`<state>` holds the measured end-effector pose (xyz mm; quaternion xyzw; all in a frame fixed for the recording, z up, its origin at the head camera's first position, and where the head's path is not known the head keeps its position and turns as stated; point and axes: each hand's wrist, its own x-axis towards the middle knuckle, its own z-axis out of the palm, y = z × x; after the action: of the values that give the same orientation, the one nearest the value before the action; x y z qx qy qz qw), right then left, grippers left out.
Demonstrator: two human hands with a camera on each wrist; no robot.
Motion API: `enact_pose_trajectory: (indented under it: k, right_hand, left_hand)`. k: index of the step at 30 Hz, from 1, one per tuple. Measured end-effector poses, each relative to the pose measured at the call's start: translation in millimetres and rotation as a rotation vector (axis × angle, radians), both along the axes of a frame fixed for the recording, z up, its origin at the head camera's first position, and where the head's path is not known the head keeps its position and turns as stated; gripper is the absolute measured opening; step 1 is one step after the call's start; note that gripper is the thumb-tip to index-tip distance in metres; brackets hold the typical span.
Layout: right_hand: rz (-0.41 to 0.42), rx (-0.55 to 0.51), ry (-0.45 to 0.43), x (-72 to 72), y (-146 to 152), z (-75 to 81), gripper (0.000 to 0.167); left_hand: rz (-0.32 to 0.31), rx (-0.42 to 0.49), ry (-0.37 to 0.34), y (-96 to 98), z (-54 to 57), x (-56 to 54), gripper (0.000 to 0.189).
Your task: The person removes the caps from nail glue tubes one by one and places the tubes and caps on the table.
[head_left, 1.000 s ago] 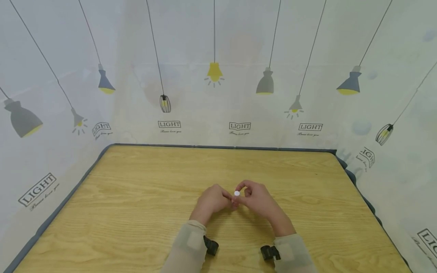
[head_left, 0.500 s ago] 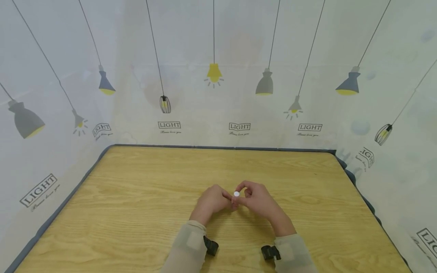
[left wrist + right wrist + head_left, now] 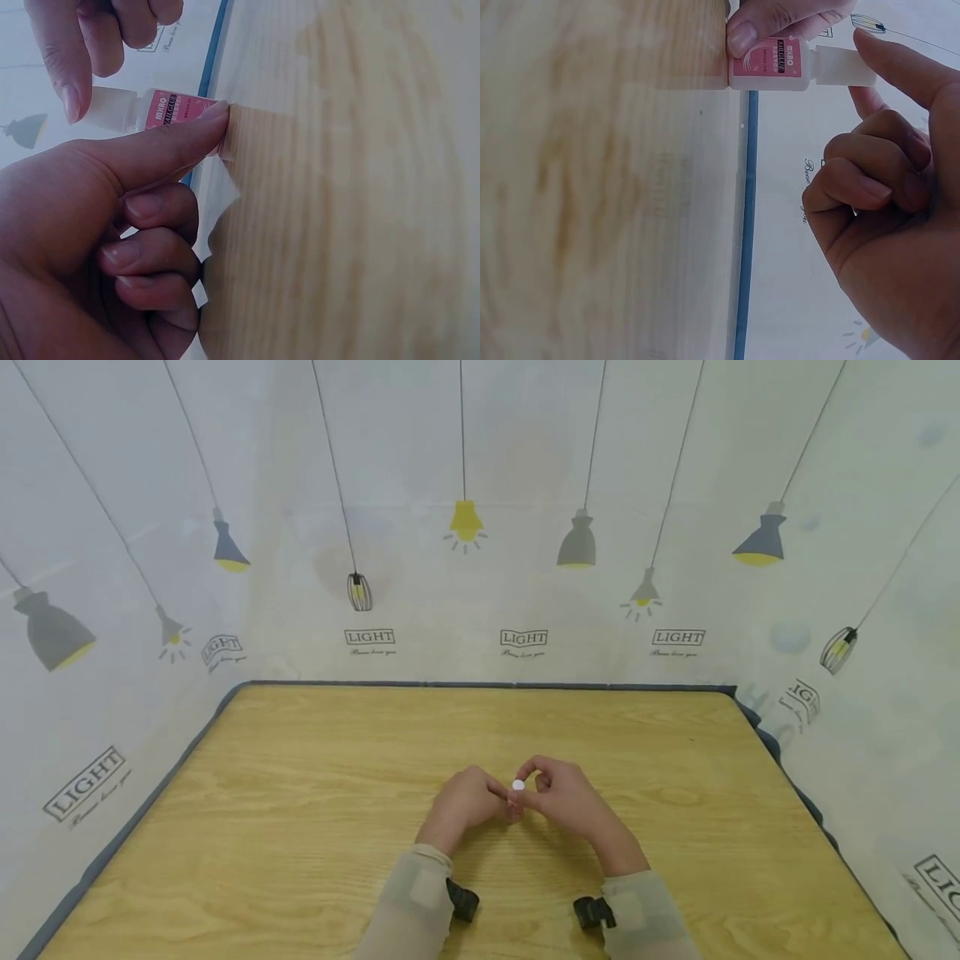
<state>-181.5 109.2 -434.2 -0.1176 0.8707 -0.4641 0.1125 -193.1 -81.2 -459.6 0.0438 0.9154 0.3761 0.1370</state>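
Note:
A small nail glue bottle with a pink label stands upright at the tabletop, between my two hands. My left hand pinches its body low down, the thumb lying across the label in the left wrist view. Its other fingers are curled in. On top is a white cap, which my right hand holds between thumb and index finger, the remaining fingers bent toward the palm. From the head view just the round cap top shows; the hands hide most of the bottle.
The wood-grain table stretches out around both hands. Behind it and along its sides hangs a pale cloth printed with lamps. A dark edge borders the table. Black wrist mounts sit at the sleeves.
Both hands keep the same grip on the bottle and cap, with hardly any motion. The head view has shifted slightly, so the wall prints sit a little further left.

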Motion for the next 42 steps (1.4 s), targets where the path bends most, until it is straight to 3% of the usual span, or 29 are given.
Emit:
enact_pose_trajectory:
  k: [29,42]
  right_hand:
    - [0.015,0.025,0.035,-3.9,-1.2,-3.2,0.013]
    - [0.046,0.007,0.047,-1.7,-4.0,-4.2,0.015]
  left_hand:
    - [0.001,0.010,0.004,0.1,2.9,0.3,0.014]
    - [-0.012,0.016,0.050,-0.2,-3.3,0.7,0.010]
